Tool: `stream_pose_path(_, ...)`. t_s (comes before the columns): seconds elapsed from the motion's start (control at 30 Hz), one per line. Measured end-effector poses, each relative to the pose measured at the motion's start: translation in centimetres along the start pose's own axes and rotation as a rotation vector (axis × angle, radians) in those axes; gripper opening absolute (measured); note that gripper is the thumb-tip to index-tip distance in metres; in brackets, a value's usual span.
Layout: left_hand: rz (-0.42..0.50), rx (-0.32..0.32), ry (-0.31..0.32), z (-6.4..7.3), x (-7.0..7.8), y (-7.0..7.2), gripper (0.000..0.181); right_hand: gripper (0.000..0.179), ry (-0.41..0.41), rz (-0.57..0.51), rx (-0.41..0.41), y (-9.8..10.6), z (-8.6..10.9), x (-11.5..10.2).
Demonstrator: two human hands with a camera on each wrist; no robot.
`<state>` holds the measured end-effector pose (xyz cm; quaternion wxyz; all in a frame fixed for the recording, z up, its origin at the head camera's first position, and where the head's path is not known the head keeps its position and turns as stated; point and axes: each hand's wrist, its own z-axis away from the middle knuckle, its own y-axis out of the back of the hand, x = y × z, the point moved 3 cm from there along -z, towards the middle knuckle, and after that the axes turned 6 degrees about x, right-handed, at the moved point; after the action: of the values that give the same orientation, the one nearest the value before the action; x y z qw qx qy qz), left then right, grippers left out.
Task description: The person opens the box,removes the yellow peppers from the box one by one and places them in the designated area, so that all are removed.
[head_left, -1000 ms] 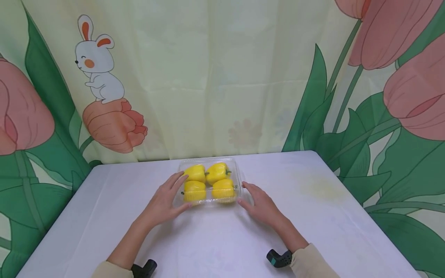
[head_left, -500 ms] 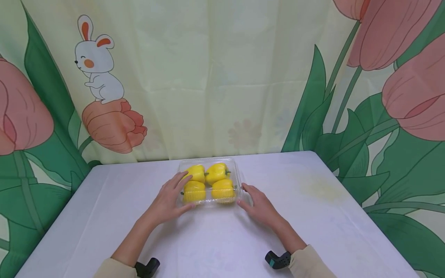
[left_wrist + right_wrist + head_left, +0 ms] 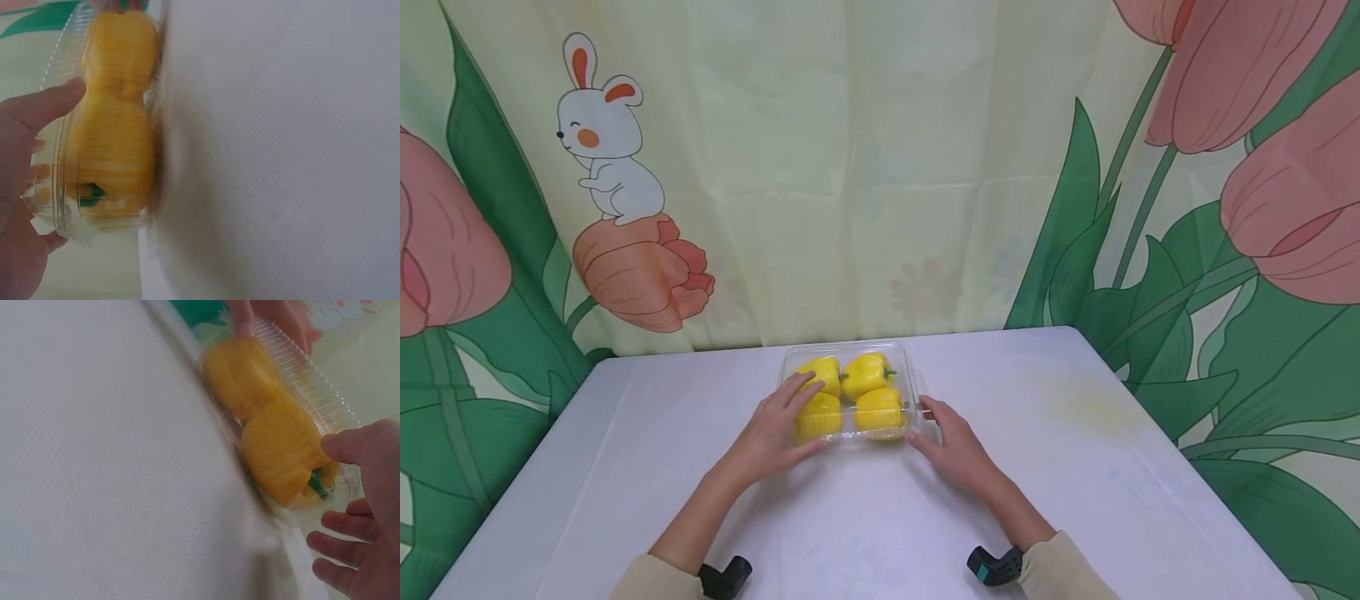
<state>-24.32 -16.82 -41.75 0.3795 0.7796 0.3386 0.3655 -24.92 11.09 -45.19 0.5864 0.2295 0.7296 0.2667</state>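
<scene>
A clear plastic box (image 3: 907, 373) with yellow bell peppers (image 3: 867, 375) in it lies near the back edge of the table, its ribbed front side toward me. My left hand (image 3: 772, 435) spreads over its left side, fingers overlapping the peppers there. In the left wrist view the thumb (image 3: 59, 100) rests along the front rim, with other fingers showing through the plastic. At the right front corner is my right hand (image 3: 957, 446), thumb tip right at the box. The right wrist view shows that thumb (image 3: 350, 447) at the rim and the other fingers spread, holding nothing.
White cloth (image 3: 865, 533) covers the table. A pale curtain (image 3: 790, 183) printed with tulips and a rabbit hangs just behind its far edge. A black wrist device (image 3: 726, 577) sits by the left sleeve, and another black device (image 3: 996, 567) by the right sleeve.
My left hand has moved right, its fingers reaching farther over the box's left side. The right hand has edged slightly left toward the right front corner. The box looks almost unmoved.
</scene>
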Motion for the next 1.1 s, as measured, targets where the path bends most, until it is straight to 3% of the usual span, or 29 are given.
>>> stream_pose_path(0.47, -0.013, 0.015, -0.025, -0.02, 0.35, -0.11, 0.081, 0.057, -0.035, -0.214, 0.046, -0.36, -0.18, -0.42)
stream_pose_path(0.77, 0.014, 0.006, -0.029, -0.07, 0.54, -0.09, 0.075, 0.051, -0.088, -0.238, 0.102, -0.59, -0.58, -0.22)
stream_pose_path(1.1, 0.041, -0.003, -0.001, -0.10, 0.67, -0.14, 0.072, 0.045, -0.154, -0.353, 0.131, -0.80, -0.90, -0.06)
